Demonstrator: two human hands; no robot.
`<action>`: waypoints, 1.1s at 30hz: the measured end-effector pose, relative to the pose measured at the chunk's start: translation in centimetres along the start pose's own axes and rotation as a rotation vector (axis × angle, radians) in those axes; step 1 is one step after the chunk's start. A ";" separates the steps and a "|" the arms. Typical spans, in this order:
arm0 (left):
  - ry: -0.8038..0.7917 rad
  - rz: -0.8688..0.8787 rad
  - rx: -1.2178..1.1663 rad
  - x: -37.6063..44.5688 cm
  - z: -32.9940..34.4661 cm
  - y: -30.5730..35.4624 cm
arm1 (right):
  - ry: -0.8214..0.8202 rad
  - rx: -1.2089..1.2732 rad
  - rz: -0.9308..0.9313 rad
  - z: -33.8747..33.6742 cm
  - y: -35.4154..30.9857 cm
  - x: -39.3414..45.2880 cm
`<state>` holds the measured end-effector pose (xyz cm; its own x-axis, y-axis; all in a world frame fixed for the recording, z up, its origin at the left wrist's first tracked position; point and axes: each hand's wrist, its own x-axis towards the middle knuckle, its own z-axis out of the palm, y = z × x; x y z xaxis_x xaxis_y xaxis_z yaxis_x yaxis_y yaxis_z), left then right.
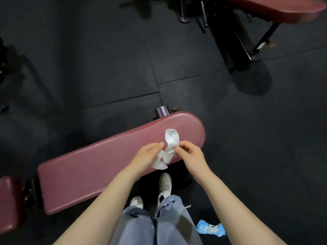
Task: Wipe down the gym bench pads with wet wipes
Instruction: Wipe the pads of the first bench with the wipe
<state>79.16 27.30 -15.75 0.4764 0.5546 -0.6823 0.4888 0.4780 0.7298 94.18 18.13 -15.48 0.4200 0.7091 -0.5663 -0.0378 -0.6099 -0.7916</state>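
A: Where is the wipe?

B: The white wipe (pixel 169 149) hangs crumpled at the frame's centre, pinched between the left hand (pixel 146 156) and the right hand (pixel 190 153), just above the long red pad (pixel 106 167).

A: Is any wiping done?

B: That cannot be told; the pad shows no wet streaks. Likely the person is unfolding it. The small pad (pixel 8 202) at lower left, and the other bench (pixel 276 7) at upper right, seemingly remain.

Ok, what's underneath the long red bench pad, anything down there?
Under the long red pad, at its near edge, one white shoe reaches into the shadow. A dark frame tube pokes out beyond the far edge. The rest of the frame and floor beneath is covered by the pad.
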 end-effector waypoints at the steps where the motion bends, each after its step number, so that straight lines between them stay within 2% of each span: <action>1: 0.009 0.017 -0.024 0.8 0.3 0.2 | -0.037 -0.008 -0.006 -0.2 -0.2 0.8; 6: 0.058 0.140 0.041 3.9 0.5 0.0 | -0.071 -0.097 -0.039 -0.3 -0.6 4.7; 12: 0.201 0.106 0.046 6.8 0.1 -0.9 | -0.105 -0.039 0.012 0.1 0.2 7.3; 17: 0.010 -0.048 -0.189 8.4 -0.4 -1.4 | -0.112 -0.005 0.021 0.9 0.8 9.0; 19: 0.000 -0.138 -0.309 8.9 -1.0 -1.6 | -0.142 0.040 0.031 1.1 0.6 9.2; 24: -0.105 -0.275 -0.385 9.5 -1.8 -1.9 | -0.126 0.080 0.094 1.0 0.9 9.8; 29: -0.136 -0.257 -0.333 9.4 -2.0 -2.1 | -0.114 0.095 0.144 0.5 1.4 9.7; 33: -0.172 -0.175 -0.108 9.0 -1.6 -1.8 | -0.125 0.071 0.157 0.0 1.9 9.5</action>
<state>81.45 32.52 -23.15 0.5127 0.3376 -0.7894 0.4982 0.6318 0.5938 98.12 23.74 -22.37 0.2884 0.6482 -0.7047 -0.1600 -0.6930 -0.7029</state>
